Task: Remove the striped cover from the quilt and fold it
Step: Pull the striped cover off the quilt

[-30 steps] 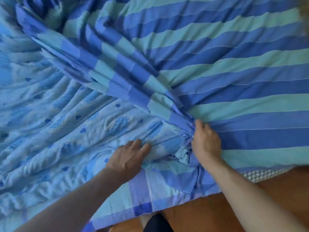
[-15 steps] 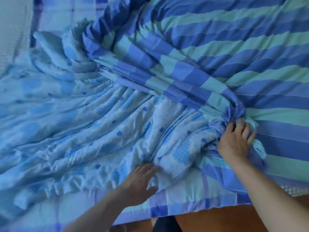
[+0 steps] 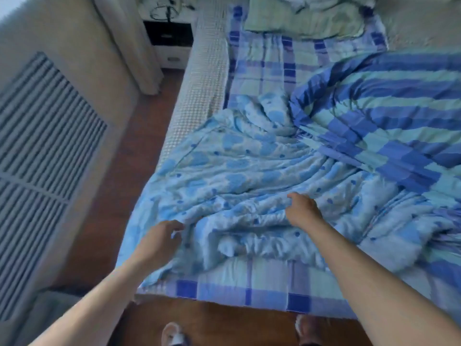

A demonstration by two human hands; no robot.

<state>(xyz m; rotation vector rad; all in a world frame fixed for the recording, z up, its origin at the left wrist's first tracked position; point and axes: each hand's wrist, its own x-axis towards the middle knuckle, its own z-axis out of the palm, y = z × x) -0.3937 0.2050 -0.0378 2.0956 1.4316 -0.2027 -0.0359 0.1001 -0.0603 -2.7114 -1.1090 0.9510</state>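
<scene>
The striped cover [image 3: 399, 108], in blue and green bands, lies bunched over the right half of the bed, pulled back off the quilt. The light blue quilt [image 3: 237, 171] with darker dots lies bare and wrinkled across the near left part of the bed. My left hand [image 3: 162, 237] curls on a fold near the quilt's near left edge. My right hand [image 3: 303, 208] pinches a ridge of quilt fabric further right, well left of the cover's bunched edge.
A plaid sheet [image 3: 262, 71] covers the mattress, with a pale green pillow [image 3: 299, 23] at the head. Left of the bed are wooden floor [image 3: 139, 136], a slatted wall panel [image 3: 37, 146] and a nightstand [image 3: 169, 38]. My feet show at the bottom edge.
My right hand has let go of the cover's gathered edge and moved left onto the quilt. The left hand shifted left on the quilt. The view has pulled back over the whole bed.
</scene>
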